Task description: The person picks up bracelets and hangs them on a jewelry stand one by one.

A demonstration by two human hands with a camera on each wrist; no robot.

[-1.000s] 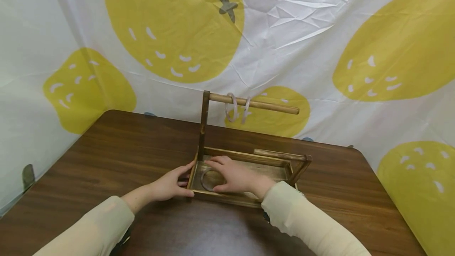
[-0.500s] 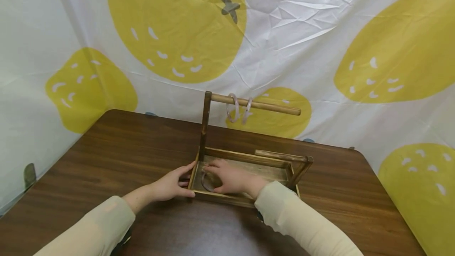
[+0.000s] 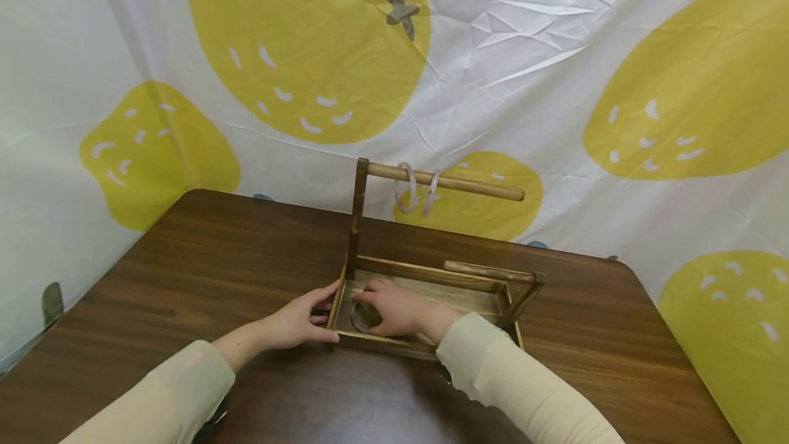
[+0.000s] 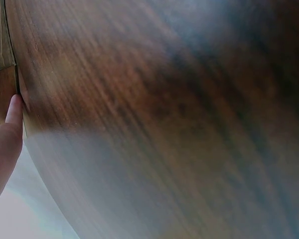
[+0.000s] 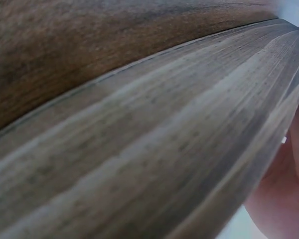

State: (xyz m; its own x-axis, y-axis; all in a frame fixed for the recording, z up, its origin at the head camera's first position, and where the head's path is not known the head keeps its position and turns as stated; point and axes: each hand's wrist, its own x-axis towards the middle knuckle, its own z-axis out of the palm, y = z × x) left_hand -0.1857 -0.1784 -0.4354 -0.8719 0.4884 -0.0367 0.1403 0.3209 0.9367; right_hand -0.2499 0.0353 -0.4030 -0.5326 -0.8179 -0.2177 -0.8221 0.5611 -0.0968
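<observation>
Two hands are at the wooden tray [image 3: 394,346], and it's the right hand [image 3: 397,308] making the play! A second ago its fingers were spread further over the tray floor; now they've drawn in, the hand a touch further toward the tray's left end. They curl round the dark bangle [image 3: 352,315], thumb at the near side, fingertips at the far side, holding it between them. That bangle sits inside the tray, near the left end, in much the same spot as before; whether it's off the floor at all, I can't tell.

Over to the left hand [image 3: 298,318], steady as you like, no change there: thumb and fingers wide apart, laid against the tray's left end, thumb at the near corner. The left wrist view catches a fingertip touching the wood edge. The right wrist view is mostly blurred tray wall, only a slice of hand at its border.

Up top, the post [image 3: 356,225] carries a long bar [image 3: 474,186], and two pale bangles [image 3: 414,190] hang there, side by side and slightly apart, just as they did a second ago. A lower bar [image 3: 487,270] stands at the tray's right end. All of it rests on a dark brown table [image 3: 234,259].
</observation>
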